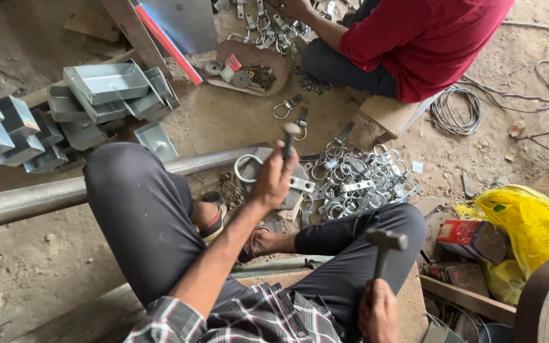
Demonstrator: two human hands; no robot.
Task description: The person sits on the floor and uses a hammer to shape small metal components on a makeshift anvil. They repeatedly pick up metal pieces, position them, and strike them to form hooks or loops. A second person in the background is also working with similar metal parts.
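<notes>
Right hand (377, 311) low and close to my lap, fingers wrapped tight round the handle of a hammer (386, 240), head up and cocked above my knee so it can drop onto the work. Out ahead, my left hand (273, 179) is closed round a short steel punch (289, 136), held upright with its flat top bare for the blow and its tip on a ring clamp (249, 166). That clamp lies on a small plate (287, 190) against the long pipe (27, 200), a hard bed between my feet. Finished or waiting clamps sit heaped (357, 181) just right of the plate, within easy reach. Folded metal boxes (106, 89) are stacked beyond my left knee, out of the swing. Another person in a red shirt (427, 38) sits across from me, one hand in more clamps.
</notes>
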